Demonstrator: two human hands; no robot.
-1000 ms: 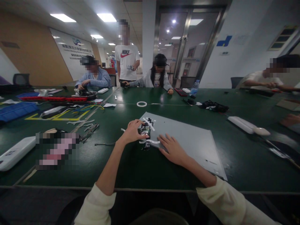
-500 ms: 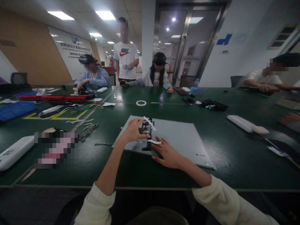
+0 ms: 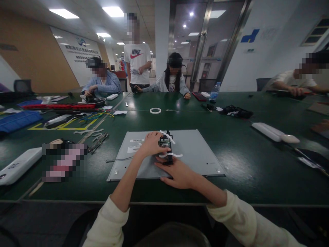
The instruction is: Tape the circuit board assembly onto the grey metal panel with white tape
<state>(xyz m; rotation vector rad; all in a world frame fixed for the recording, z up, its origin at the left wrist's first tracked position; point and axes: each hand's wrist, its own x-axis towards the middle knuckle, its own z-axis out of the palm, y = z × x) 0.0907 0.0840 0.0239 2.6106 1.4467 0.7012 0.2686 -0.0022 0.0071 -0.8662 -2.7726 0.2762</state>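
A flat grey panel [image 3: 190,144], with small labels on its left part, lies on the green table in front of me. Over its middle is a black bracket with a green circuit board [image 3: 163,141]. White tape strips [image 3: 177,155] stick out from the bracket. My left hand [image 3: 153,143] grips the board and bracket from the left, thumb in front and fingers behind. Spread and lying low, my right hand [image 3: 178,173] rests at the panel's front edge. Its fingertips reach beneath the near end of the bracket; whether they touch it I cannot tell.
Pliers [image 3: 99,142] and tape scraps lie to the left, near a white power bank [image 3: 20,165] and a blue tray [image 3: 19,120]. A tape roll [image 3: 155,110] sits farther back. A white device [image 3: 267,131] is at right. Several people are around the table.
The grey panel has turned and shifted left, so its front edge now runs nearly parallel to the table edge. The bracket and my left hand have moved slightly right; my right hand has slid slightly left.
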